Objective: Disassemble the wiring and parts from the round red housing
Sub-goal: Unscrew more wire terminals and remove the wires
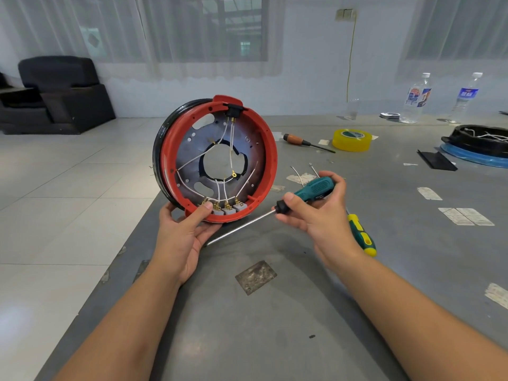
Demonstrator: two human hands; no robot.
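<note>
The round red housing [270, 160] stands on its edge at the table's left side, open face toward me, with a black ring behind it. Inside, thin white wires [225, 149] run from a black socket [233, 110] at the top to grey terminal blocks [229, 209] along the bottom. My left hand [187, 229] grips the housing's lower rim, thumb on a terminal. My right hand [316, 213] holds a teal-handled screwdriver [313, 188]; its long shaft points down-left, with the tip near my left palm.
On the grey table [275, 325]: a yellow-green screwdriver [362, 237] by my right wrist, loose wires [299, 174], an orange-handled screwdriver [305, 141], yellow tape roll [351, 140], a black housing on a blue ring [478, 145], and two bottles [415, 100]. The table's left edge is close to the housing.
</note>
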